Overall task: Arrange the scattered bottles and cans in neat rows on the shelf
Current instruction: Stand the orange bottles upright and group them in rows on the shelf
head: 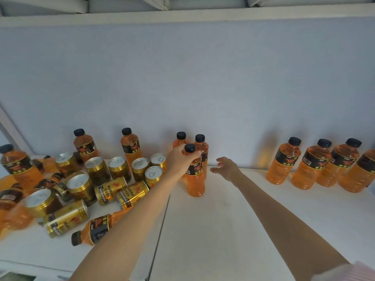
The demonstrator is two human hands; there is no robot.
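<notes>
Orange-drink bottles with black caps and gold cans on white shelf (223, 220). Left hand (179, 159) grips upright bottle (194, 179) at its neck, mid-shelf, just before two more bottles (199, 147). Right hand (226, 166) hovers beside, fingers spread, empty. Cans (97, 171) jumbled left, some lying; far-left bottles blurred. Right-edge row of bottles (308, 165) partly cut off.

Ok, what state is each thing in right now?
Left hand: grips held bottle at the neck.
Held bottle: upright on shelf.
Right hand: open, holding nothing.
Two back bottles: upright.
Right-side bottles: upright, in a row.
Front bottle: lying down.
Labelled cans: lying down.
</notes>
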